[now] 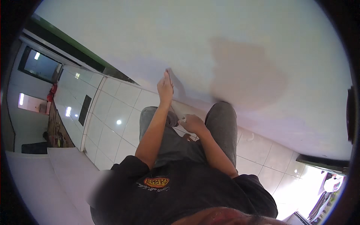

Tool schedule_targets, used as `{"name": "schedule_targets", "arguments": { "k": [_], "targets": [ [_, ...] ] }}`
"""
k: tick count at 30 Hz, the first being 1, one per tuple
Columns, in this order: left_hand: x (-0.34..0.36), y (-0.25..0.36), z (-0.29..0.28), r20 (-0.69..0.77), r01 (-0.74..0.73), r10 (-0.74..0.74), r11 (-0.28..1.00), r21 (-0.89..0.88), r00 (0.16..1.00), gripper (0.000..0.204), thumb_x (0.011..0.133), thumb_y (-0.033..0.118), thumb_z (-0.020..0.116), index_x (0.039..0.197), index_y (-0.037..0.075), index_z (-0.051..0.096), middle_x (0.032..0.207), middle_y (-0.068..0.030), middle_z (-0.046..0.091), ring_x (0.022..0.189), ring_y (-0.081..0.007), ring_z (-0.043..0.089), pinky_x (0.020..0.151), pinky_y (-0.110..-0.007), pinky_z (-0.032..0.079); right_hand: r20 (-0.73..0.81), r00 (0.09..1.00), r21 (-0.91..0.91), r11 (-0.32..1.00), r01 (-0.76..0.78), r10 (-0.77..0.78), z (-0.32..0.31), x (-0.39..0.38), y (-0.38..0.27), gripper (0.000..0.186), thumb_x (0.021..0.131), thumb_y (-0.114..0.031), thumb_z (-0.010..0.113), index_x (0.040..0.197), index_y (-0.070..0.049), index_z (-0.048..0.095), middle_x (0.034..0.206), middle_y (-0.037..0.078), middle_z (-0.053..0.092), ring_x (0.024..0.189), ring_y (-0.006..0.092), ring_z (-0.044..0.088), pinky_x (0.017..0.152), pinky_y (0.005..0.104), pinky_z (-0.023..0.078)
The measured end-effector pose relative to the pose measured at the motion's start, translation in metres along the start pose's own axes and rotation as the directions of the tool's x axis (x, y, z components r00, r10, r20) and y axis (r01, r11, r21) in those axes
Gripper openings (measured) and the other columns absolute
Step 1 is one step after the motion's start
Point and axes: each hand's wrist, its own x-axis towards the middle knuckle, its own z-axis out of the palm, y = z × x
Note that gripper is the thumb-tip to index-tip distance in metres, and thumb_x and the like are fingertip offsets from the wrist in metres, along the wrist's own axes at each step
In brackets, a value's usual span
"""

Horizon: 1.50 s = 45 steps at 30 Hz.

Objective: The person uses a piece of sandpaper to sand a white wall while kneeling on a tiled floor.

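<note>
My left hand [165,89] is raised close to the pale wall [180,41], its fingers closed round a thin, flat, dark-edged piece [169,76]. That piece is seen nearly edge-on, so its kind does not show. Lower down, between my bent knees, my right hand [192,124] is closed with its fingers curled. Just left of its fingertips is a dark grey, round, roll-like thing [171,119]. Whether the right hand touches it, or has something small pinched in it, I cannot make out.
My grey-trousered knees [222,114] are bent close to the wall. Under me lies a white tiled floor [125,107]. A dark green strip [75,41] runs along the wall's left edge. Hanging items [325,198] are by a bright opening at lower right.
</note>
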Motion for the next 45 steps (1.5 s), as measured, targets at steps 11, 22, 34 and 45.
{"name": "schedule_targets", "arguments": {
  "k": [11,22,34,45],
  "targets": [
    [-0.014,-0.064,-0.039,0.090,0.366,-0.396,0.899,0.240,0.914,0.048,0.100,0.056,0.053,0.078,0.013,0.057,0.056,0.0056,0.032,0.044,-0.0086,0.028,0.042,-0.027,0.024,0.006,1.000,0.048,0.999,0.009,-0.009,-0.002,0.001,-0.009,0.051,0.090,-0.046,0.063,0.116,-0.002,0.067,0.109,0.022,0.069,0.106,0.0405,0.064,0.092,0.0476,0.049],
    [0.016,-0.029,-0.004,0.083,0.241,-0.245,0.969,0.053,0.966,0.061,0.100,0.055,0.054,0.058,0.012,0.045,0.050,0.0021,0.037,0.039,-0.0098,0.034,0.039,-0.029,0.025,0.037,0.999,0.026,1.000,0.002,-0.003,-0.001,-0.005,-0.013,0.051,0.091,-0.045,0.063,0.114,0.000,0.067,0.110,0.023,0.069,0.109,0.0391,0.064,0.094,0.0482,0.049],
    [-0.009,-0.021,-0.008,0.140,0.196,-0.188,0.980,-0.046,0.972,0.059,0.102,0.052,0.051,0.060,0.012,0.046,0.055,0.0016,0.042,0.046,-0.0109,0.037,0.045,-0.029,0.029,0.003,1.000,0.049,0.999,-0.008,0.008,-0.005,0.000,-0.001,0.048,0.091,-0.045,0.063,0.112,-0.002,0.069,0.105,0.023,0.070,0.105,0.0397,0.065,0.092,0.0480,0.049],
    [-0.007,-0.132,-0.037,-0.069,0.348,-0.348,0.866,0.359,0.935,0.065,0.102,0.050,0.052,0.053,0.009,0.044,0.052,0.0007,0.042,0.042,-0.0125,0.038,0.041,-0.032,0.029,0.033,0.999,0.055,0.998,-0.002,0.001,0.001,0.005,-0.005,0.053,0.091,-0.047,0.062,0.119,-0.002,0.067,0.108,0.023,0.070,0.108,0.0392,0.065,0.094,0.0471,0.049]
  ]
}}
